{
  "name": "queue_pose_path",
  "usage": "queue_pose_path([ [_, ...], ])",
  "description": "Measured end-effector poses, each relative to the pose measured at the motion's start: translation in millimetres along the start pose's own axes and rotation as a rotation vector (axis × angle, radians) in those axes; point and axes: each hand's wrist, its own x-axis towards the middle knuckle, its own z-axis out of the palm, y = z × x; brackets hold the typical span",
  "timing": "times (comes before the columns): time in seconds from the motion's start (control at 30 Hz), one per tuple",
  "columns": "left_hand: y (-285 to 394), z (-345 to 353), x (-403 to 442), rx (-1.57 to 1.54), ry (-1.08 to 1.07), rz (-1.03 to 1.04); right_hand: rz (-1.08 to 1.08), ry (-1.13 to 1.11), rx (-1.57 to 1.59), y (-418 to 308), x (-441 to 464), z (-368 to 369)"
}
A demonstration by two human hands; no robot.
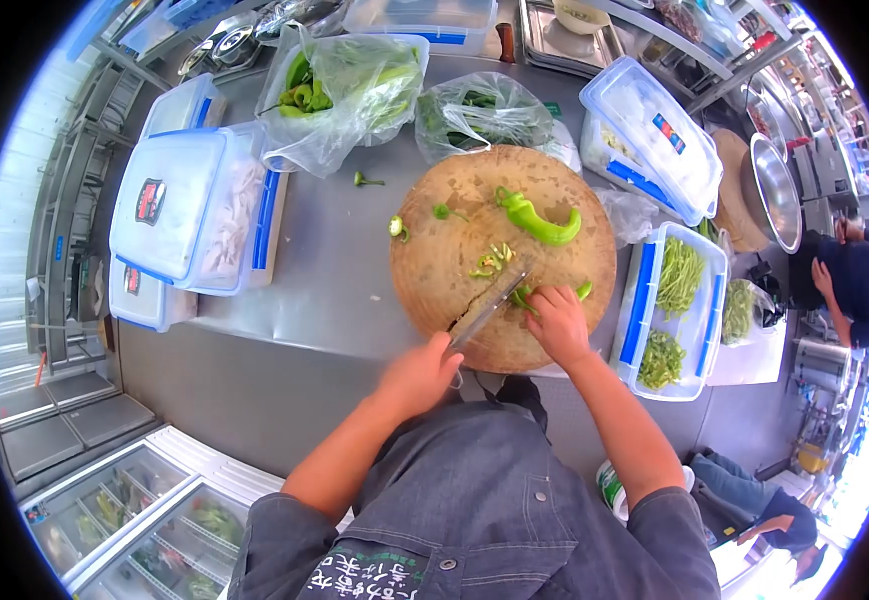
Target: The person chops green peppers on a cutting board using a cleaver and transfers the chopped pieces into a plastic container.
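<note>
My left hand (418, 376) is closed round the handle of a knife (491, 308), whose blade slants up over the round wooden chopping board (434, 285). My right hand (557, 325) presses its fingers on a green pepper (583, 290) at the board's right side, close to the blade; the fingers hide most of the pepper. Small cut pepper pieces (494, 260) lie just beyond the blade tip. A whole, curved green pepper (546, 228) rests farther back on the board. Pepper stems (442, 211) and a cut pepper end (396, 228) are at the left.
Behind the board are plastic bags of green peppers (304, 98) and greens (479, 115). Lidded plastic boxes (169, 205) are stacked at left. To the right stand an open box of cut vegetables (719, 300), a lidded box (644, 140) and a metal bowl (776, 190). Other people (854, 285) are farther right.
</note>
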Motion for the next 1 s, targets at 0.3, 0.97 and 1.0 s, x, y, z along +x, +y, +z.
queue_pose_path([
  [0.3, 14, -2, -4, 0.208, 0.031, 0.182, -0.046, -0.097, 0.030, 17, 6, 6],
  [0.97, 8, 15, 11, 0.164, 0.055, 0.167, -0.026, -0.056, 0.150, 20, 1, 9],
  [1.0, 11, 5, 11, 0.160, 0.019, 0.143, -0.037, -0.054, 0.152, 19, 2, 10],
])
